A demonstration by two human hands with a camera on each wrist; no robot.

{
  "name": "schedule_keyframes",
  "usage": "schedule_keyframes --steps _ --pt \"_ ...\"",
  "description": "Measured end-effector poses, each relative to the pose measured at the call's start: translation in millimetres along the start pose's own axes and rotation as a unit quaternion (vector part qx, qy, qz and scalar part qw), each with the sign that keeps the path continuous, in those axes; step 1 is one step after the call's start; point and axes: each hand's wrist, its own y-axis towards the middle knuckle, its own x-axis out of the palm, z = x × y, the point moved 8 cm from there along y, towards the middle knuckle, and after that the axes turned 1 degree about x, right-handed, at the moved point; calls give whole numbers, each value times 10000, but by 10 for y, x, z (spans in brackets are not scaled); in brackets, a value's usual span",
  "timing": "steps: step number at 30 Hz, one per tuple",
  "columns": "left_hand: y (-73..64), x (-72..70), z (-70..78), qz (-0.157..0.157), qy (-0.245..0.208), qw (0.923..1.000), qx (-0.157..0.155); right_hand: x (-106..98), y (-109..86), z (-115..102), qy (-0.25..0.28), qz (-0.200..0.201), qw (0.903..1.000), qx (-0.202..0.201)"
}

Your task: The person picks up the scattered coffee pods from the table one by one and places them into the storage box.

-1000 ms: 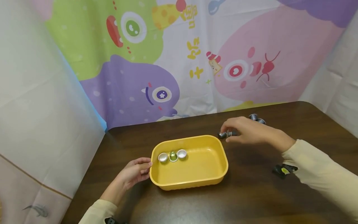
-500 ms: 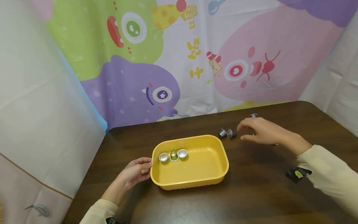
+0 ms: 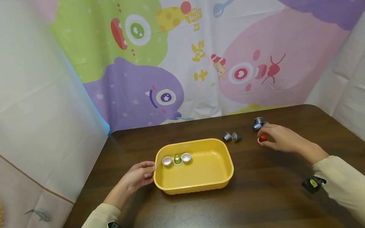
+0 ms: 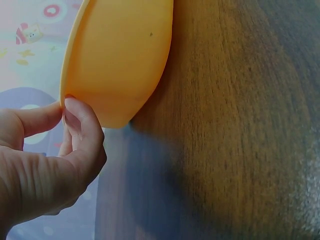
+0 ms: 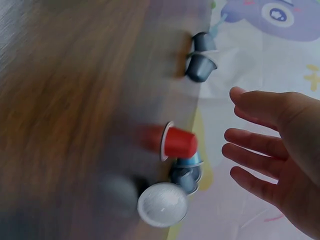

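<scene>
My left hand [image 3: 139, 175] pinches the left rim of a yellow tray [image 3: 196, 183] between thumb and fingers, as the left wrist view also shows [image 4: 55, 165]. Inside the tray a green coffee capsule [image 3: 177, 159] sits between two capsules with silver lids showing. At the table's right side, my right hand [image 3: 280, 137] hovers at a red coffee capsule [image 3: 263, 138], thumb and fingers spread. The right wrist view has that red capsule [image 5: 181, 142] apart from the fingertips [image 5: 237, 95]. A capsule with a pale lid [image 5: 163, 204] lies beside it, hidden behind the hand in the head view.
Two dark capsules [image 3: 227, 137] lie just beyond the tray's right back corner. Several blue and grey capsules [image 3: 257, 126] cluster behind my right hand. A cartoon-print cloth [image 3: 205, 95] hangs along the back edge of the brown table [image 3: 251, 196].
My right hand has moved right, from over the two dark capsules to the red capsule, uncovering that dark pair. The left hand and tray have stayed in place.
</scene>
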Motion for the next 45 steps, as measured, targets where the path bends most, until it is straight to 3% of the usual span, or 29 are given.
schedule_keyframes --steps 7,22,35,45 --pt "7 -14 24 76 89 9999 -13 6 -131 170 -194 -26 9993 310" --pt "-10 -30 46 92 130 9999 -30 16 -298 419 -510 170 9978 397" --pt "-3 -30 21 84 82 9999 -71 173 -374 587 -144 -155 9963 829" --pt "9 -28 0 42 66 9999 -93 257 -344 547 46 -168 9971 744"
